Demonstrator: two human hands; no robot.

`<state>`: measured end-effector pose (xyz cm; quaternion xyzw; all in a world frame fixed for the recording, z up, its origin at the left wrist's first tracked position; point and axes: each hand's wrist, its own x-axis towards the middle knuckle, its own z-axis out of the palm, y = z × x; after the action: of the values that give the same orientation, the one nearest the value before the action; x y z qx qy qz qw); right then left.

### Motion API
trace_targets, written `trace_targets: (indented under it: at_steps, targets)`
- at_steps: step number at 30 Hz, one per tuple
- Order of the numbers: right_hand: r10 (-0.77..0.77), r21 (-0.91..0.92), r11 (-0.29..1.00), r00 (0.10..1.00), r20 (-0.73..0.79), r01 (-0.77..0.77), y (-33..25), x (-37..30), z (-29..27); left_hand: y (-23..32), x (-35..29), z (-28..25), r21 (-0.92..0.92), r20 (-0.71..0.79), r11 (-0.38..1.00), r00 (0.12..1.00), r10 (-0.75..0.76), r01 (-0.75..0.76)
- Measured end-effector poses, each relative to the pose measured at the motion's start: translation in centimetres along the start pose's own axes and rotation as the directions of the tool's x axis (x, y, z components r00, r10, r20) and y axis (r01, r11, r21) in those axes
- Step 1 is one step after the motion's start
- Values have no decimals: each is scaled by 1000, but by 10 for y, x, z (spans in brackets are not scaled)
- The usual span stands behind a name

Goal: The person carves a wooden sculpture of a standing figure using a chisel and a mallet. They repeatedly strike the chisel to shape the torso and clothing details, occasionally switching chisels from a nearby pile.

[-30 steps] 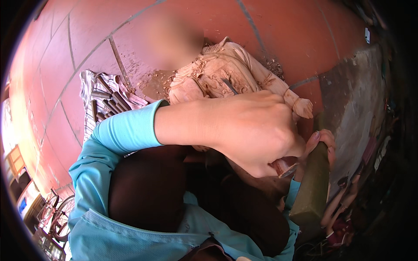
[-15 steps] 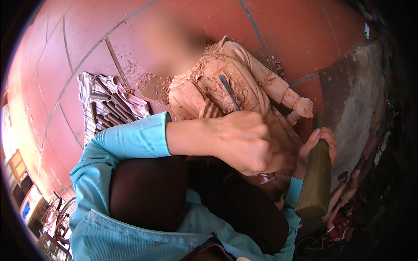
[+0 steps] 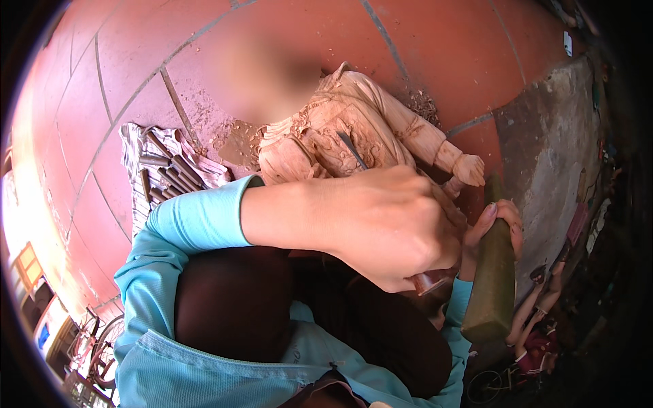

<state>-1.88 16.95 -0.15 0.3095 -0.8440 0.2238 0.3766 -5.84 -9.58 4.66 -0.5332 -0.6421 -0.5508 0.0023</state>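
Note:
Before me lies a carved wooden figure (image 3: 408, 129), with a sleeved arm stretched right and raised ornament on its chest. My left hand (image 3: 388, 221) is closed in a fist round a chisel (image 3: 352, 149). Its dark metal blade slants over the carved chest, and its reddish-brown handle end shows below the fist. Whether the blade's tip touches the wood, I cannot tell. Over on the right, my right hand (image 3: 507, 221) has its fingers wrapped round a greenish-brown wooden mallet (image 3: 493, 292), held beside my right leg.
Several chisels with dark handles (image 3: 180, 173) lie on a striped cloth (image 3: 136, 197) at the left. Wood shavings (image 3: 422, 105) are scattered about the figure on red floor tiles (image 3: 456, 47). A grey slab (image 3: 544, 143) lies to the right. Another person (image 3: 537, 347) appears at the lower right.
My left fist has shifted slightly right and down, and the chisel has moved with it, less of its blade showing. My right hand and the mallet stay almost in place.

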Motion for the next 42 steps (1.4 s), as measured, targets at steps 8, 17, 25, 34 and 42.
trace_targets:
  at_steps: [8,17,25,34,42]
  targets:
    - [105,-2,994,990,95,-105,-3,-3,-3,-7,-5,7,-38,-106,999,994,1,-5]
    - [66,-80,995,993,100,-58,-2,-2,-12,-18,-18,44,323,-103,946,995,14,20]
    - [-39,-48,998,999,-11,38,3,-4,-11,-8,-12,54,574,-29,818,999,-19,33]
    - [12,13,1000,1000,-23,-12,0,-1,-6,-2,10,-1,-62,-57,992,992,-110,107]
    - [39,-26,999,999,37,-38,-1,-2,-7,-8,-3,6,-42,-97,998,994,-45,41]
